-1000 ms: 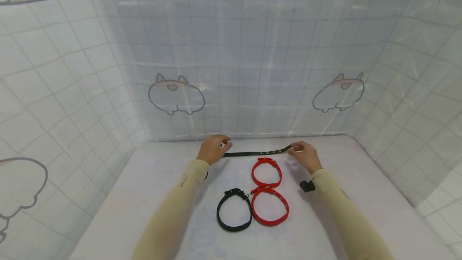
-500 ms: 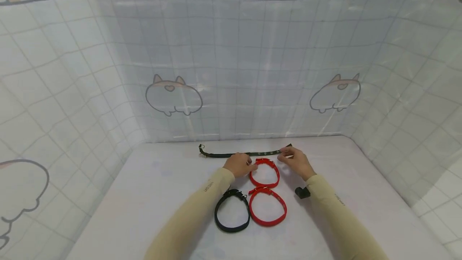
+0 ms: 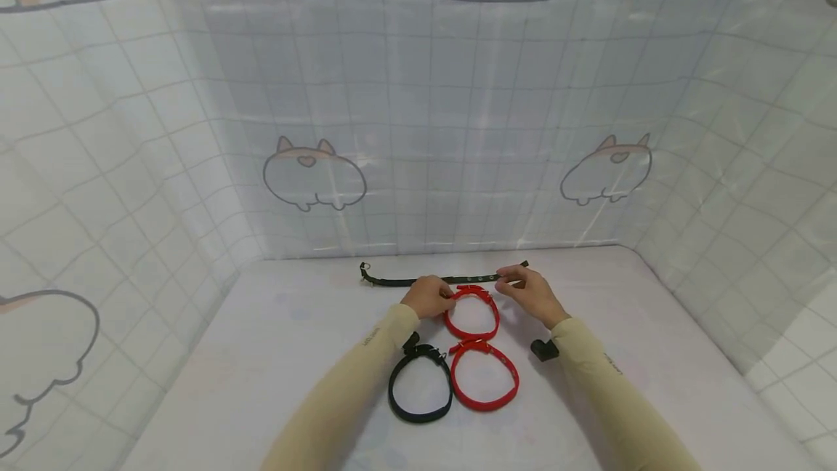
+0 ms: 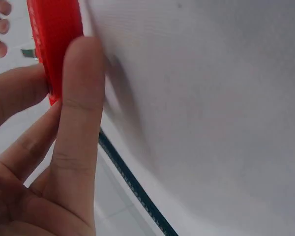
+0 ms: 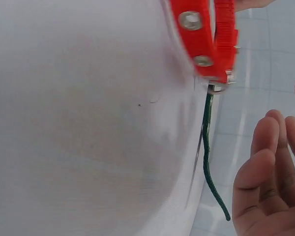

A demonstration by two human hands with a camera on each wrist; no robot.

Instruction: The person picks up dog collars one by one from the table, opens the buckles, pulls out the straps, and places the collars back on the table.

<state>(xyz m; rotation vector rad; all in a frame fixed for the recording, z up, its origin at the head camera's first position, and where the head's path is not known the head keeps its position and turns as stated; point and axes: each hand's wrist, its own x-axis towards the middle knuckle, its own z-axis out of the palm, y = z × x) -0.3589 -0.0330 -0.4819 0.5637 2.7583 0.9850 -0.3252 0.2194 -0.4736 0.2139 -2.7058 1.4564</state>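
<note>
My left hand (image 3: 428, 296) pinches the left side of a red buckled collar (image 3: 476, 336) between thumb and fingers. The left wrist view shows that red band (image 4: 53, 34) between the fingertips. To the collar's right is my right hand (image 3: 532, 298), its fingers loosely bent around nothing. Right behind both hands, a dark green collar (image 3: 395, 283) lies unbuckled and stretched out, its eyelet end passing behind the right fingers. In the right wrist view, the red collar's eyelets (image 5: 191, 20) and buckle show close by, apart from the right hand (image 5: 268, 182).
Nearer the body, a second red collar (image 3: 485, 406) and a black collar (image 3: 421, 419) lie buckled into loops side by side on the white table (image 3: 261, 355). Tile-patterned sheeting (image 3: 418, 187) rises behind the table and along both sides.
Both hands have left the outstretched green collar and come closer to the body. The left hand has taken hold of the upper red collar and shifted it slightly left.
</note>
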